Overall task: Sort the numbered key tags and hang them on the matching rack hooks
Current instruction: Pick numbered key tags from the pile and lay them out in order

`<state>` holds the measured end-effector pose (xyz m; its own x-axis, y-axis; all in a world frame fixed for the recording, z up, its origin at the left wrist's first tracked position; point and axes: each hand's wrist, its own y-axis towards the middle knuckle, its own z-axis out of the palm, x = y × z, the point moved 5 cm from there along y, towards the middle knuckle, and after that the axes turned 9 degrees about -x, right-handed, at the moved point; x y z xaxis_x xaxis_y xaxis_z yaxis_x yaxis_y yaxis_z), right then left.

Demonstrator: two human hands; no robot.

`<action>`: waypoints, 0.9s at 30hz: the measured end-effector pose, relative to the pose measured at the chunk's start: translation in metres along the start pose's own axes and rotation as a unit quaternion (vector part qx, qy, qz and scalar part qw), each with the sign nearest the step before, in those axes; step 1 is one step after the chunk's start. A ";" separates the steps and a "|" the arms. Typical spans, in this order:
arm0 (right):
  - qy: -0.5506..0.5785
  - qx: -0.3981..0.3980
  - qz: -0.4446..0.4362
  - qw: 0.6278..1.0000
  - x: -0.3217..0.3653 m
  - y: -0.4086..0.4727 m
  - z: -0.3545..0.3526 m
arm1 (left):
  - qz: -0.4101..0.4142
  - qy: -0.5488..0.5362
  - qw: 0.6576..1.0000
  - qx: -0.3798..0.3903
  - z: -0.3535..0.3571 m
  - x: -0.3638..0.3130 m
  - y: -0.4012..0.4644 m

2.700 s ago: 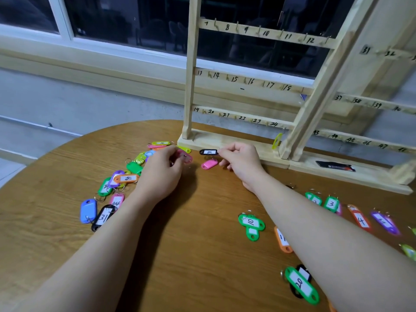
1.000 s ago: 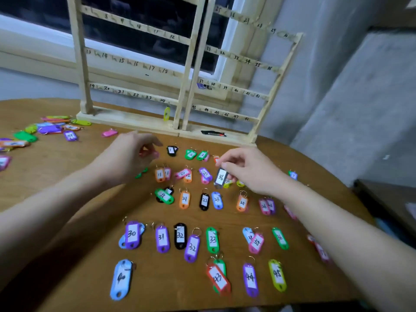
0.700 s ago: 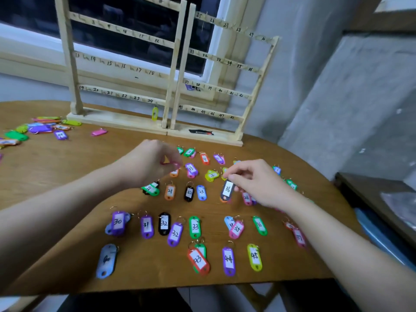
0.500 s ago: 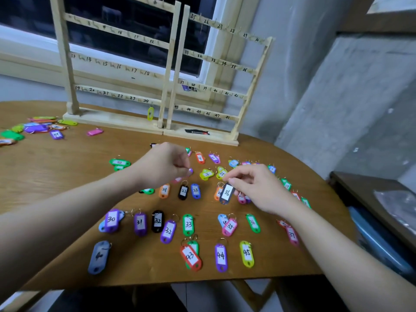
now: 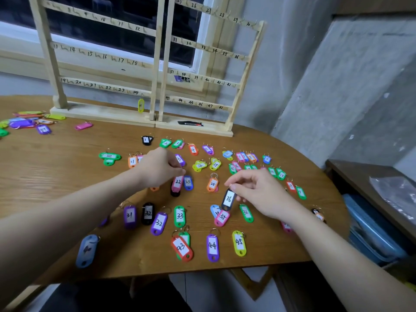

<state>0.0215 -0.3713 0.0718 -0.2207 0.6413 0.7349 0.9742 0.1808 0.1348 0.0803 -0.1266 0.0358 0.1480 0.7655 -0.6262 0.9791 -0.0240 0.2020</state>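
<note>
Both arms are stretched out over the wooden table. The right hand is knuckles-up, thumb and forefinger pinching the black tag marked 36 by its top, so it dangles just above the sorted rows. The left hand curls its fingers round a pink tag marked 22. The wooden rack stands at the table's back edge.

A round wooden table stands against a grey wall. Behind it a white-framed window shows only darkness outside. To the right, a rough concrete pillar rises above a dark wooden shelf.
</note>
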 end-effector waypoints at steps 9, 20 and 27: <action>0.010 -0.015 0.043 0.999 -0.026 -0.004 -0.020 | 0.052 0.137 0.988 -0.049 0.003 0.001 -0.002; -0.133 0.031 0.041 0.990 -0.045 0.000 -0.021 | 0.079 0.119 0.986 -0.088 -0.012 -0.011 0.010; -0.213 0.052 0.017 0.976 -0.042 0.008 -0.026 | 0.079 0.091 0.986 -0.117 -0.033 0.004 0.011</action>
<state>0.0399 -0.4165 0.0590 -0.2091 0.8955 0.3929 0.9763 0.2142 0.0313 0.0868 -0.1026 0.0601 0.2471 0.8677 -0.4313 0.8839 -0.0194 0.4673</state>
